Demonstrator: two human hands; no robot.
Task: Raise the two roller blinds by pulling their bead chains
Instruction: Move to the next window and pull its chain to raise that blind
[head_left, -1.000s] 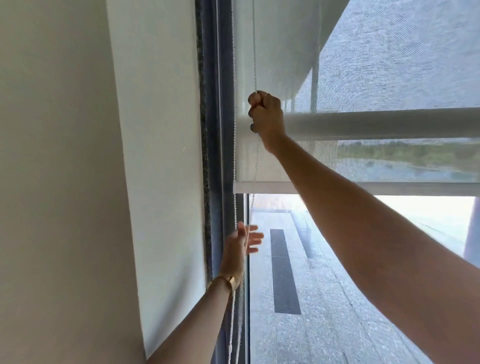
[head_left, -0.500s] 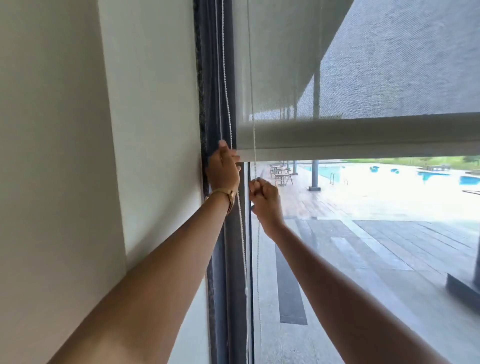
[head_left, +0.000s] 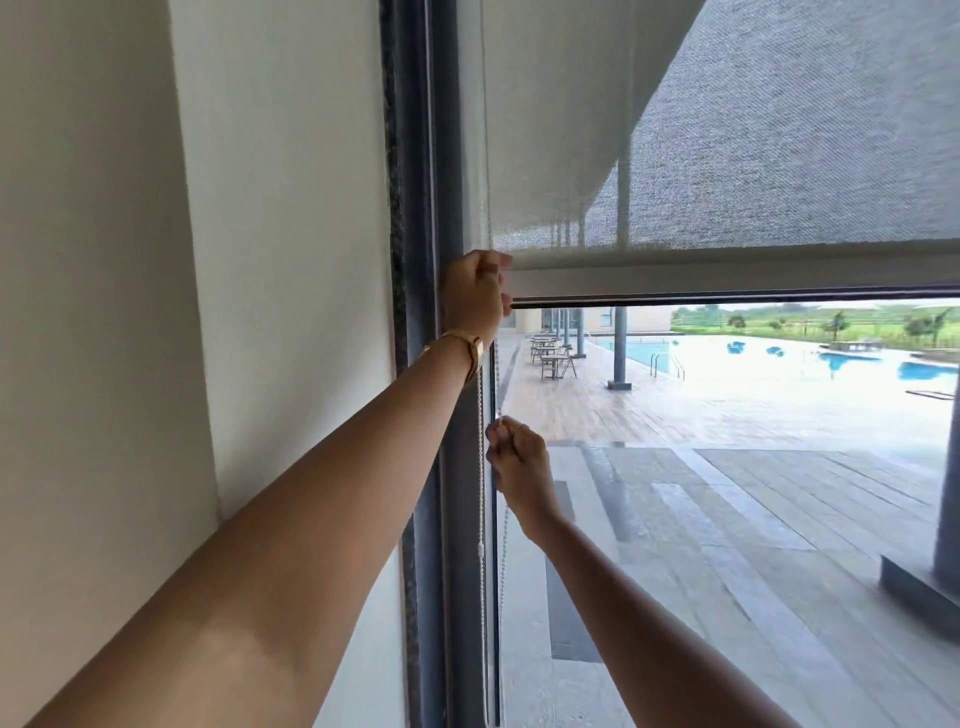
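Chain (head_left: 497, 371) runs taut between both hands' closed fingers (head_left: 501, 434), left above.

Roller blind (head_left: 727, 156) top and bead chain (head_left: 481, 467) ends cropped.

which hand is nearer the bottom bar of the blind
Left. The left hand is fisted on the bead chain right at the left end of the bottom bar, while the right hand grips the chain well below it.
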